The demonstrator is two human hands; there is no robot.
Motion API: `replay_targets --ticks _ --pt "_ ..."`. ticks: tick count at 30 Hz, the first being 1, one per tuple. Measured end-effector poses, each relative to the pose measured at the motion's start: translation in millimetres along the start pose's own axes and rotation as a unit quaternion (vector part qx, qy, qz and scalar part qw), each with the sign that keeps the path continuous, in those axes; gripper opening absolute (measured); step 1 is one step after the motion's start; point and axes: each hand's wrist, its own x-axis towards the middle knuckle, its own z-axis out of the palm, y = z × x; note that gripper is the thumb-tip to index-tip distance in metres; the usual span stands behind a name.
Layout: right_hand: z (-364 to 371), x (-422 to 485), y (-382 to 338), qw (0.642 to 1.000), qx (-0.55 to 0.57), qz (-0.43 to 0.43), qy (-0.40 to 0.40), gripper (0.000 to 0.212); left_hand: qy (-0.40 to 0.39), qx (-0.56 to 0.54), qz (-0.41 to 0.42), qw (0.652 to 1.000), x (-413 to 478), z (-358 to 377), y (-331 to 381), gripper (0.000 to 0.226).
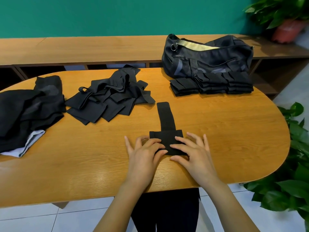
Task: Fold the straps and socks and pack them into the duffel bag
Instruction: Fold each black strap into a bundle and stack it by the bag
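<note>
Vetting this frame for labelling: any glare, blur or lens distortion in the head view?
Head view: wide-angle bowing of the table edge and back shelf; soft glare on the table's near left; potted plant top right blurred; left hand, right hand and the strap they pinch sharp; loose black pile loses detail.

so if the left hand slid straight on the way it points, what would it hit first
The left hand meets the black strap it pinches; past that, probably the folded stack before the duffel bag, depth unclear.
</note>
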Motion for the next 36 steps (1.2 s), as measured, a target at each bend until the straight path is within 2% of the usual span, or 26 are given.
replay_targets --ticks 4,9,13,17,21,25,31,35,36 --pt "2 2 -1 1.0 -0.022 -0.009 0.008 0.045 0.025 -0.015 -0.017 0.999 3 2 0 0.031" --pt "5 5 -5 0.999 -0.003 0.013 0.035 0.044 -0.007 -0.029 -0.022 0.999 -1 -2 -1 0.052" --pt "8 7 -9 0.998 0.032 0.035 0.027 0.046 0.004 -0.024 -0.035 0.999 -1 -2 2 0.04" --pt "5 7 -3 0.998 0.056 0.034 0.009 0.048 0.006 -0.024 -0.034 0.999 1 -3 4 0.045" --pt "4 7 0 0.995 0.086 0.046 0.011 0.025 -0.005 -0.028 -0.04 0.999 2 -4 6 0.043" --pt "5 8 3 0.995 0.087 0.037 0.012 0.032 -0.01 -0.036 -0.042 0.998 2 -3 5 0.04" --pt "3 8 5 0.994 0.099 0.036 0.014 0.028 -0.018 -0.025 -0.034 0.999 4 -2 4 0.034" --pt "-3 8 10 0.998 0.067 0.015 0.006 0.045 -0.024 -0.029 -0.043 0.998 11 -3 3 0.033" --pt "-5 8 11 0.998 0.054 0.015 0.004 0.043 -0.028 -0.031 -0.045 0.998 12 -3 3 0.033"
